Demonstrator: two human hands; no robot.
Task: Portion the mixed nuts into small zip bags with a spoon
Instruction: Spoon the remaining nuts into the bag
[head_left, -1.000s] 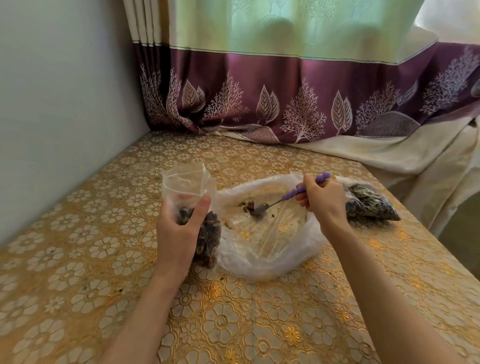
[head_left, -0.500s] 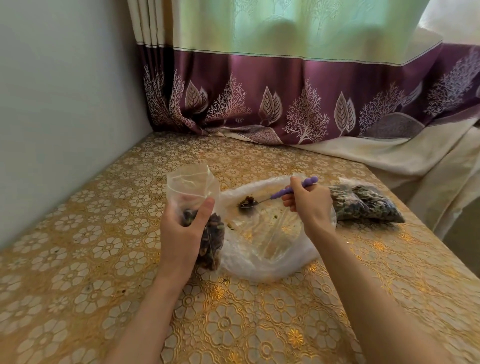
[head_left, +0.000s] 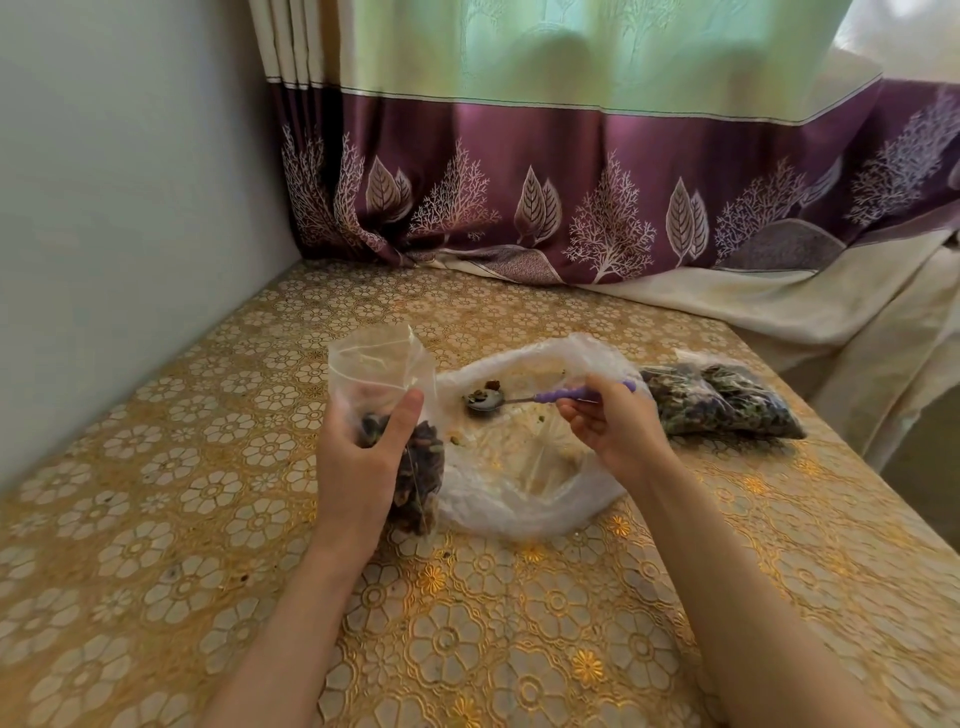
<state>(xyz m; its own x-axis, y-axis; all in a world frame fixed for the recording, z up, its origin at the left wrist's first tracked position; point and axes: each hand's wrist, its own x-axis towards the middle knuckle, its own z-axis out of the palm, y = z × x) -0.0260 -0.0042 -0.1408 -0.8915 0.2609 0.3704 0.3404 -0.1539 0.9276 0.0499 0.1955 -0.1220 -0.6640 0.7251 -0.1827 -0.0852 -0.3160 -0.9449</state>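
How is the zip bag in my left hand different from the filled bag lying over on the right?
The held zip bag stands upright with its mouth open, partly filled; the filled bag lies flat on the table, untouched. The left hand grips the first. Both are clear and hold dark nuts.

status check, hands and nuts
Left hand holds small zip bag upright. Right hand holds loaded spoon beside its mouth. Path clear.

Two bare forearms rose from the bottom of the frame, sleeveless as far as visible; the left hand (head_left: 358, 462) and right hand (head_left: 618, 431) wore no rings, gloves or watches.
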